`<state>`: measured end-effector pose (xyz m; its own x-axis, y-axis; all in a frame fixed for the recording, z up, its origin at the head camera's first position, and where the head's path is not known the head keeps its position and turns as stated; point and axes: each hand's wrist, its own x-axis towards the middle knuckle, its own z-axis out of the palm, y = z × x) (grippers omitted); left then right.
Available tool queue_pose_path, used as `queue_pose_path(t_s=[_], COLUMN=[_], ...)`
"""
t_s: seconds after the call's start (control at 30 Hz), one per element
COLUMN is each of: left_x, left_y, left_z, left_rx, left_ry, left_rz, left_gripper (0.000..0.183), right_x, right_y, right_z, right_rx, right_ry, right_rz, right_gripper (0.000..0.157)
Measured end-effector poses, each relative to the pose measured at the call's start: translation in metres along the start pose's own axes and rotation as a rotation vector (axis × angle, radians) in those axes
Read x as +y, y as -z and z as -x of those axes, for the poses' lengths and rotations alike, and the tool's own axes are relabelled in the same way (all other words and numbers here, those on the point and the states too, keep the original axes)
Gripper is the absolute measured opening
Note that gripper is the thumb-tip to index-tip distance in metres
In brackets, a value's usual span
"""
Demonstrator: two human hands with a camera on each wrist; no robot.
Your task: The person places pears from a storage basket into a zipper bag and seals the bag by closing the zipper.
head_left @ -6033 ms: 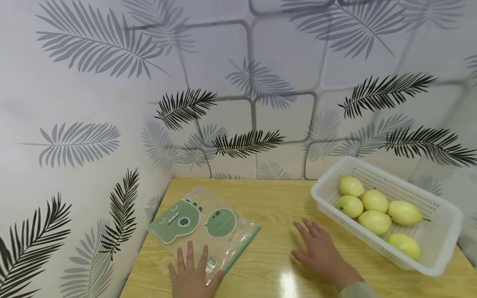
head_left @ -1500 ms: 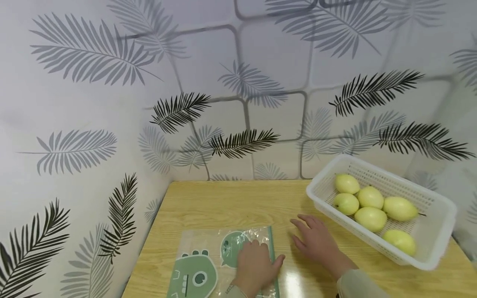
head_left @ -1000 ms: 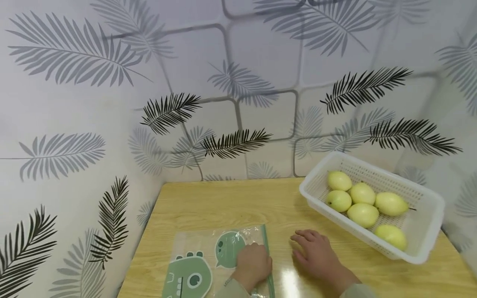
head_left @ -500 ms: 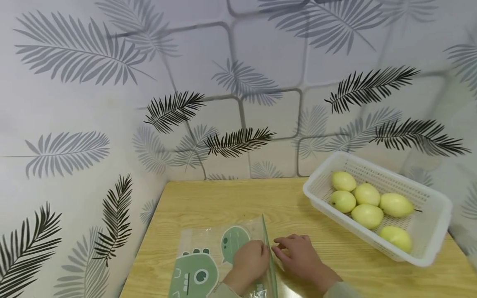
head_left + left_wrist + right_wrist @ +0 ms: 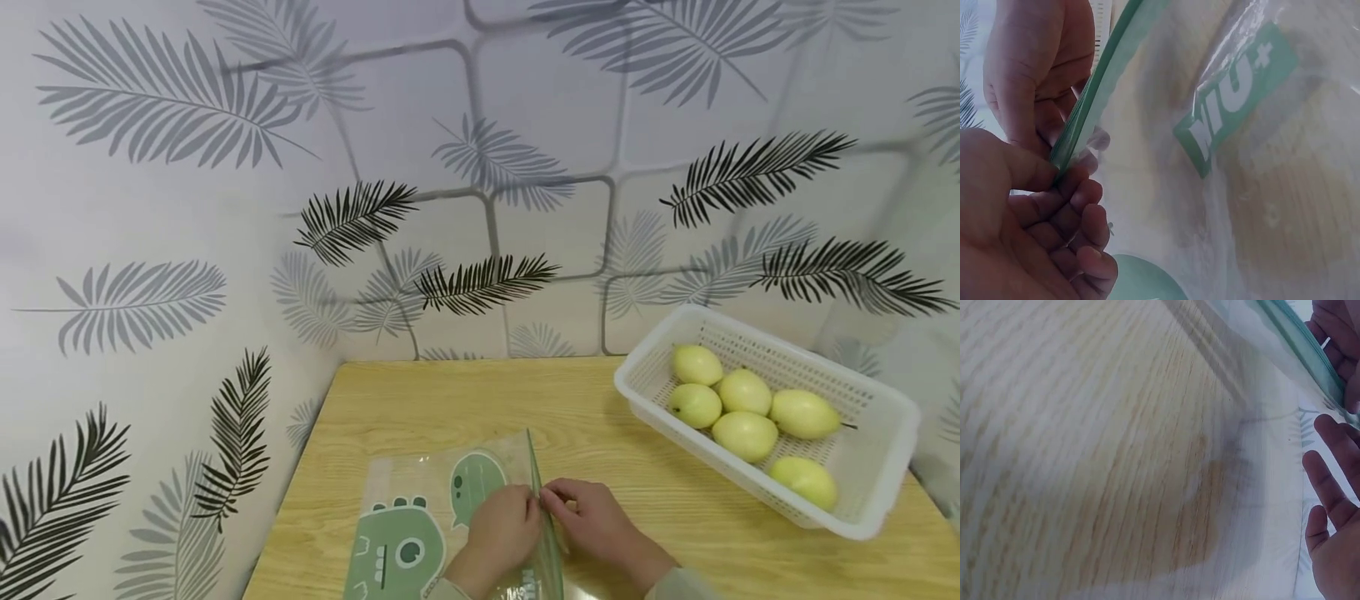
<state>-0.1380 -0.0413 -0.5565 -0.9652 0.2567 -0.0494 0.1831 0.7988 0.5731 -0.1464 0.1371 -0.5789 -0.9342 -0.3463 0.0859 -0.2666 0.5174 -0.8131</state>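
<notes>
A clear zip bag [image 5: 467, 487] with green dinosaur prints lies on the table, its green top edge [image 5: 542, 508] raised a little. My left hand [image 5: 501, 527] pinches that edge between thumb and curled forefinger, as the left wrist view also shows at the green strip [image 5: 1094, 87]. Facing it, my right hand [image 5: 596, 518] pinches the same edge, its fingertips meeting those of the left. In the right wrist view the right hand [image 5: 1335, 512] has its other fingers spread apart. Whether the bag's mouth is parted I cannot tell.
On the right of the wooden table [image 5: 450, 400] stands a white plastic basket [image 5: 877, 467] with several yellow-green pears [image 5: 745, 436]. A wall with leaf prints [image 5: 487, 283] rises behind the table's back edge.
Over six seconds the bag has been turned and drawn nearer, its green edge now toward the right. The left hand came to grip that edge; the right hand moved left and now pinches it too.
</notes>
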Motion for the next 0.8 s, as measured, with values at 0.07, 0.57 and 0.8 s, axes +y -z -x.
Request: queue_pose_path(t_s=[0.07, 0.57, 0.8], left_x=[0.001, 0.001, -0.003], left_y=[0.001, 0.022, 0.043], left_z=[0.001, 0.008, 0.006], left_rx=[-0.01, 0.111, 0.231], left_ry=[-0.003, 0.099, 0.077], left_rz=[0.003, -0.211, -0.318], left_gripper=[0.03, 0.038, 0.037], right_x=[-0.001, 0.008, 0.011], right_y=[-0.001, -0.004, 0.001], right_z=[-0.001, -0.001, 0.001], right_rx=[0.017, 0.124, 0.167], right_ry=[0.011, -0.03, -0.075], right_rz=[0.039, 0.373, 0.434], right_gripper=[0.024, 0.015, 0.016])
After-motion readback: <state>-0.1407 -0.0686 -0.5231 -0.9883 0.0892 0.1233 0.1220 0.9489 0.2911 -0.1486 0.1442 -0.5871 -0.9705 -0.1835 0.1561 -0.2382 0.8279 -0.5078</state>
